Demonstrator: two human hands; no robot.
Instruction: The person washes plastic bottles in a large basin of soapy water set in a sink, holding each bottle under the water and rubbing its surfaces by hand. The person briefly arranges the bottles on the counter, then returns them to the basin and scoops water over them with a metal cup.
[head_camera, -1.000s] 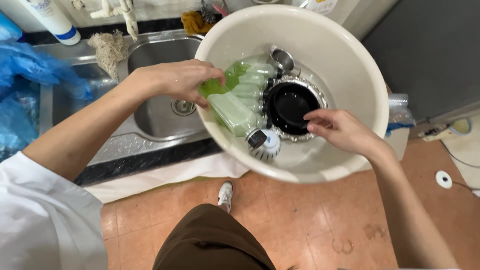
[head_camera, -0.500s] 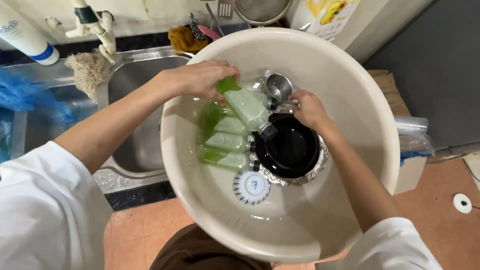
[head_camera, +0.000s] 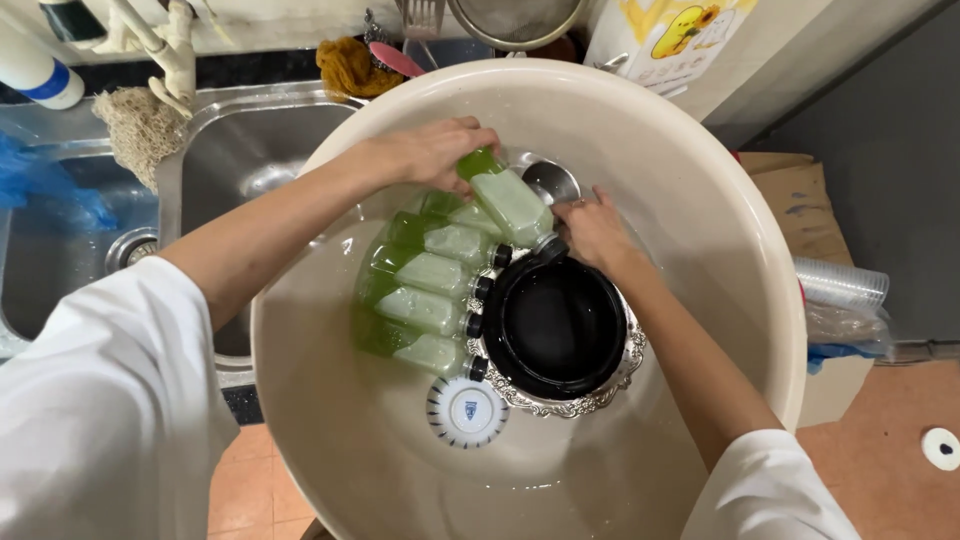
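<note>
A large cream plastic basin (head_camera: 700, 200) fills the head view. Inside lie several green bottles (head_camera: 425, 300) with black caps, side by side. My left hand (head_camera: 435, 150) grips the base of the topmost green bottle (head_camera: 510, 205), which is tilted. My right hand (head_camera: 590, 230) touches that bottle's capped end, beside a black bowl (head_camera: 555, 325) resting on a silver ornate tray (head_camera: 625, 365). A metal ladle (head_camera: 550, 180) lies behind the hands. A small patterned dish (head_camera: 467, 410) sits upside down below the bottles.
A steel sink (head_camera: 230, 150) is behind the basin on the left, with a loofah (head_camera: 140, 125) and blue plastic (head_camera: 50, 190) beside it. A cardboard box (head_camera: 790, 190) and stacked clear cups (head_camera: 840, 285) stand to the right. Tiled floor (head_camera: 900, 400) shows below.
The view has steadied over the basin. My left hand has lifted one bottle's base at the top of the row, and my right hand has moved up to its cap.
</note>
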